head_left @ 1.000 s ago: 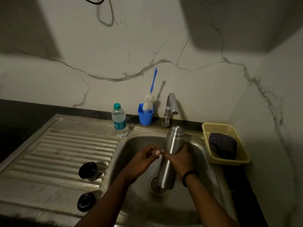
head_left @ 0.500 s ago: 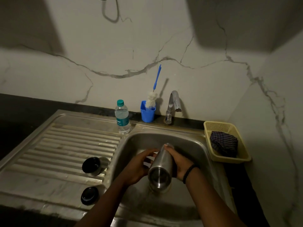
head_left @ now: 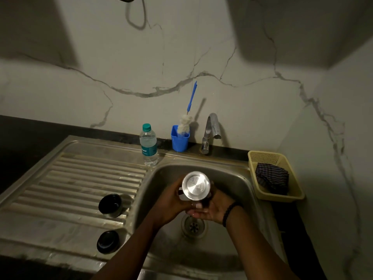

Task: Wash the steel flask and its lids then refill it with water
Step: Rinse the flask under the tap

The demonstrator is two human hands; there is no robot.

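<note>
Both hands clasp the steel flask (head_left: pixel 196 185) over the sink (head_left: pixel 238 178), my left hand (head_left: pixel 171 201) wrapped round its side, my right hand (head_left: pixel 210 211) cupped beneath, base turned up toward me. I judge washing underway: two lids (head_left: pixel 110 205) wait on the drainboard (head_left: pixel 80 178), refilling remains. Its mouth is hidden, and I cannot tell whether water drains.

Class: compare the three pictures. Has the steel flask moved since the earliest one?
Yes. The steel flask was near upright, mouth under the tap. Now it is upended over the sink, base facing the camera.
</note>
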